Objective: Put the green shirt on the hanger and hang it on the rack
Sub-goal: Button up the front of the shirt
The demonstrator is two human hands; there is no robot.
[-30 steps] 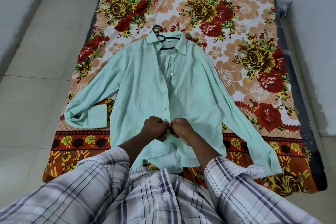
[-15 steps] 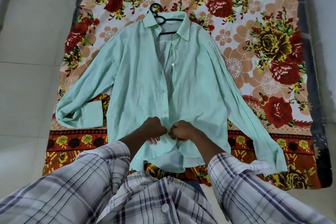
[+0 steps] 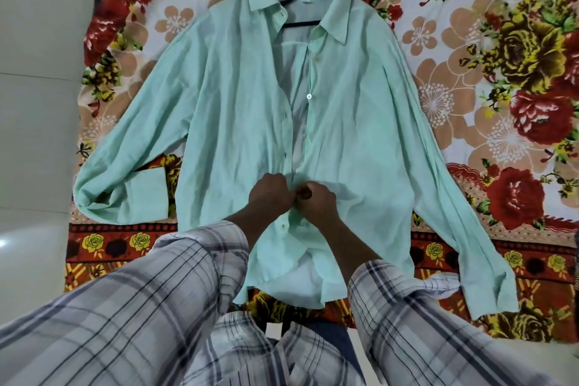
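Your left hand [image 3: 271, 194] and right hand [image 3: 316, 200] meet knuckle to knuckle, both pinching the green shirt [image 3: 235, 110] low on its placket. Shirt lies flat on the floral bedsheet [image 3: 470, 72], long axis straight away from you; hanger [image 3: 300, 23] sits in the far collar, neither hand nearer

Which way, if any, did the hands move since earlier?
Yes: left hand and right hand moved up the green shirt, away from the sheet's red border.

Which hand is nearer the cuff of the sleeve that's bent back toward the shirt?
Left. The cuff lies off to the left of the left hand; the right hand sits farther over, both gripping the green shirt front.
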